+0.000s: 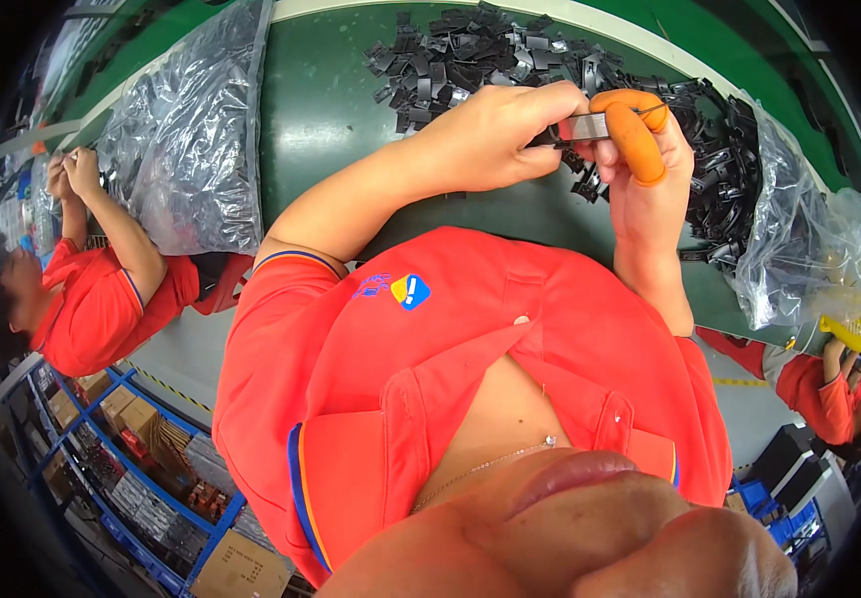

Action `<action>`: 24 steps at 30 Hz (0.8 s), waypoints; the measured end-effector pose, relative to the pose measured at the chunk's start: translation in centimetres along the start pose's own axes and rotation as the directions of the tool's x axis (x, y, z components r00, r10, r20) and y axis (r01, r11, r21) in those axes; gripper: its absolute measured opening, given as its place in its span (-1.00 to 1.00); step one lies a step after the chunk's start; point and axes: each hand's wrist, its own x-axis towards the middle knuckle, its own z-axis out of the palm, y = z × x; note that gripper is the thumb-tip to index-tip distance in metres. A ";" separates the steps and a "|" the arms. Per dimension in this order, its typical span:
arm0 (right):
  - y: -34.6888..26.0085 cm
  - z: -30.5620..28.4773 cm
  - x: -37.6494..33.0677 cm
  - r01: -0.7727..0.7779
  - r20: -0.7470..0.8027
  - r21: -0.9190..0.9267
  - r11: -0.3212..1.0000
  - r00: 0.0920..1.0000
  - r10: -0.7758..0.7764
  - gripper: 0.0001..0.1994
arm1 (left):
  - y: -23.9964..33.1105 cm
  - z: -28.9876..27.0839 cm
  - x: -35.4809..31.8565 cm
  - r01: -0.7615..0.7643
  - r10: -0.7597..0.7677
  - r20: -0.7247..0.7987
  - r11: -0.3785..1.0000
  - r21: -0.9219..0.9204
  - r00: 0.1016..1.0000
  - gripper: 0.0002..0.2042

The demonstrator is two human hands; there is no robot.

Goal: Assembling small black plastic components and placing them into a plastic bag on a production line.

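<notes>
My left hand [490, 130] and my right hand [640, 164] meet above a green table [321, 110]. Together they pinch a small grey rectangular part [583, 127]. My left fingertips grip its left end. The thumb and forefinger of my right hand wear orange finger covers and close on its right end. Just behind and beside the hands lies a heap of small black plastic parts [470, 50]. My own red shirt fills the lower middle of the view.
A clear plastic bag of black parts [186, 140] lies on the table's left. Another clear bag [799, 249] sits at the right. A person in red [101, 289] works at the left, another [829, 389] at the right. Blue shelves with boxes [141, 458] stand lower left.
</notes>
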 end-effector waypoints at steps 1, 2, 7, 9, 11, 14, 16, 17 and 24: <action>0.0 -0.1 0.1 0.001 0.001 0.000 1.000 1.000 -0.001 -0.83 | 0.0 0.0 0.0 -0.001 0.001 -0.001 1.000 0.001 1.000 -0.73; 0.1 -0.4 0.2 -0.013 0.011 0.028 1.000 1.000 0.013 -0.83 | 0.1 -0.1 0.1 0.047 -0.038 0.068 0.991 -0.127 0.997 -0.72; -1.1 -0.4 0.4 -0.082 0.048 0.053 0.995 0.996 0.080 -0.83 | -0.9 -1.0 0.0 0.189 0.072 0.329 0.694 -0.695 0.942 -0.64; -1.1 -0.4 0.6 -0.064 0.079 0.032 0.997 0.995 0.062 -0.81 | -0.9 -1.9 -0.1 0.200 0.070 0.361 0.728 -0.656 0.930 -0.66; -0.8 -0.4 0.9 -0.054 0.103 0.001 0.999 0.993 0.054 -0.77 | -1.1 -2.5 0.1 0.197 0.061 0.371 0.762 -0.617 0.926 -0.66; -0.2 -0.4 1.3 -0.021 0.118 0.057 0.998 0.993 0.014 -0.67 | -1.6 -3.0 0.1 0.108 0.090 0.269 0.760 -0.641 0.959 -0.67; 0.6 -0.9 1.4 0.061 0.128 0.098 0.993 0.989 -0.074 -0.54 | -1.7 -4.2 0.0 0.073 0.054 0.153 0.691 -0.719 0.987 -0.70; 0.9 -1.0 1.2 0.115 0.070 0.034 0.993 0.991 -0.117 -0.62 | -1.6 -4.9 -0.1 0.017 0.024 0.041 0.625 -0.780 0.999 -0.73; 6.1 -2.2 0.6 0.462 0.467 -0.758 0.461 0.877 -0.112 -0.78 | -0.1 -6.4 0.8 -0.377 -0.395 -0.339 -0.020 -0.926 0.854 -0.68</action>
